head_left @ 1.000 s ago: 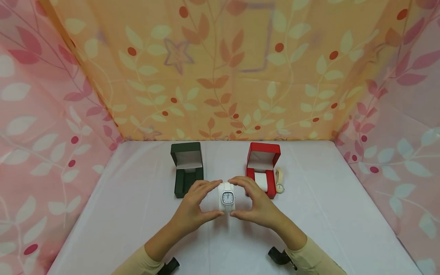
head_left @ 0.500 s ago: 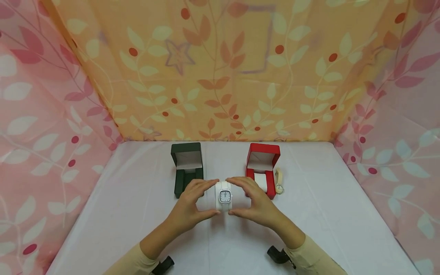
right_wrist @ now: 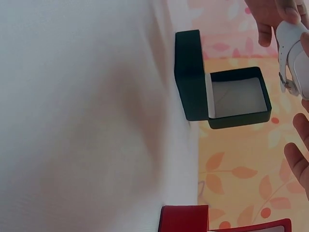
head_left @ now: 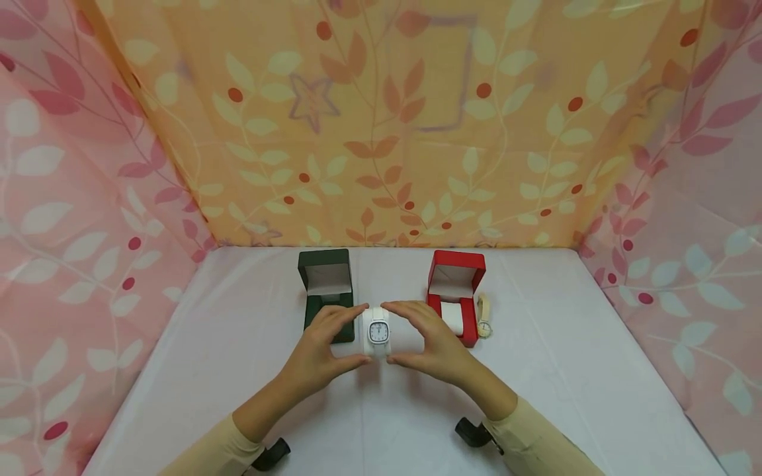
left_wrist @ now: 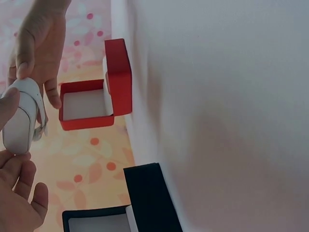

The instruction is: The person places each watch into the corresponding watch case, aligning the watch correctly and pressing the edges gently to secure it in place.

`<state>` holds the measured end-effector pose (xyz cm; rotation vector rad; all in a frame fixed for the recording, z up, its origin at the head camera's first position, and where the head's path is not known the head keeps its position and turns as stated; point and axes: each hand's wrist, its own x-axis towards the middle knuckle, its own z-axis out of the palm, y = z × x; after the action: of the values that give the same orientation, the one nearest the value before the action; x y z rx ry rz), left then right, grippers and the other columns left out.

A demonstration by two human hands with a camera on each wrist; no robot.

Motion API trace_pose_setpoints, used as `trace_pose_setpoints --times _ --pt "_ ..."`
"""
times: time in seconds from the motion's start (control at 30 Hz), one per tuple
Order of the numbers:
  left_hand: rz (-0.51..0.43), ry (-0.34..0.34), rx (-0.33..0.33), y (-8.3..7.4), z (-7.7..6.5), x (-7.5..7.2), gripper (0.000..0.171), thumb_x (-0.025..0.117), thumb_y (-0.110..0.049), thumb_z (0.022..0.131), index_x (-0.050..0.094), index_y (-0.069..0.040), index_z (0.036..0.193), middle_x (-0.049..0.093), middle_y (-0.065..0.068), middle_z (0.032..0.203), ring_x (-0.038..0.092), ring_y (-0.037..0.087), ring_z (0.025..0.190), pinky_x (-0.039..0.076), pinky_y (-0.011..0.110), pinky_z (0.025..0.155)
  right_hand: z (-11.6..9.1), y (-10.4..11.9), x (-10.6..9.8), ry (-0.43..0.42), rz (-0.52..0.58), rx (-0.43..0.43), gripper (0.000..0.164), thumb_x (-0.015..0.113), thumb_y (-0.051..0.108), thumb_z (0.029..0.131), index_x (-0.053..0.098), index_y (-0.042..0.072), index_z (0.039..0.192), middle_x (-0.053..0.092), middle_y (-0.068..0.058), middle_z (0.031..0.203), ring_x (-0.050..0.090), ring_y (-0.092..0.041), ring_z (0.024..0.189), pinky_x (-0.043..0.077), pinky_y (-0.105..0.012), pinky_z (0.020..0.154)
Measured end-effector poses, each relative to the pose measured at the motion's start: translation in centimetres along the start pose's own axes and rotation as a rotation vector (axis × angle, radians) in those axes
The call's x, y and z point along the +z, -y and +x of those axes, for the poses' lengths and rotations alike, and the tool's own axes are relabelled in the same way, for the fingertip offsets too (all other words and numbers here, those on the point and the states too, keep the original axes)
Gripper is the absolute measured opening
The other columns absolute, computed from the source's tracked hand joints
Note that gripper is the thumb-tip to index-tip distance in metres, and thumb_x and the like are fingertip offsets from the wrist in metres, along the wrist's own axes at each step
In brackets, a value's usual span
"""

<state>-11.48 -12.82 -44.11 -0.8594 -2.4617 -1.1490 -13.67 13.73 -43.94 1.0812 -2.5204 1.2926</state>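
Observation:
A white wristwatch [head_left: 378, 332] with a square face is wrapped round a white cushion [left_wrist: 17, 126]. Both hands hold the cushion by its ends above the table. My left hand [head_left: 315, 350] pinches one end between thumb and fingers, and my right hand [head_left: 437, 347] grips the other end the same way. In the right wrist view the strap's buckle [right_wrist: 289, 86] hangs at the back. Behind the left hand stands a green watch box [head_left: 325, 263], lid up, its lower part partly hidden by that hand. A red watch box [head_left: 456, 264], also lid up, stands beyond the right hand.
A white cushion [head_left: 452, 317] sits inside the red box. Against that box's right side lies a second watch [head_left: 484, 318] with a cream strap. Patterned cloth [head_left: 381, 132] walls the white table [head_left: 536, 370] at the back and both sides.
Both hands have carried the watch and its cushion to the left and a little farther from the body, closer to the green box. The boxes and the cream-strapped watch have stayed put.

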Motion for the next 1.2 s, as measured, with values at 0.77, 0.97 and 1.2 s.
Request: trace_pose_setpoints --times 0.77,0.97,1.2 --pt "0.069 -0.025 -0.002 3.5 0.2 -1.6 0.091 0.097 -0.022 0.068 0.055 -0.017 0.149 0.058 0.002 0.132 0.049 0.015 0.125 0.05 0.046 0.102 3.8 -1.5 2.0 0.014 -0.035 -0.043 0.08 0.09 0.033 0.08 0.051 0.027 0.15 0.057 0.011 0.145 0.048 -0.012 0.134 0.047 -0.046 0.108" --pt "0.068 -0.03 0.012 4.0 0.5 -2.2 0.09 0.097 -0.024 0.068 0.056 -0.014 0.148 0.06 0.004 0.131 0.05 0.017 0.124 0.048 0.042 0.103 4.7 -1.8 2.3 0.016 -0.044 -0.063 0.081 0.09 0.034 0.08 0.052 0.024 0.15 0.057 0.01 0.145 0.049 -0.013 0.133 0.047 -0.048 0.108" --pt "0.073 -0.021 -0.002 4.6 0.7 -2.9 0.088 0.096 -0.026 0.069 0.057 -0.015 0.147 0.061 0.002 0.132 0.05 0.015 0.124 0.049 0.045 0.101 5.6 -1.7 2.5 0.03 -0.038 -0.035 0.08 0.091 0.034 0.079 0.053 0.027 0.149 0.057 0.014 0.144 0.048 -0.008 0.133 0.044 -0.046 0.11"
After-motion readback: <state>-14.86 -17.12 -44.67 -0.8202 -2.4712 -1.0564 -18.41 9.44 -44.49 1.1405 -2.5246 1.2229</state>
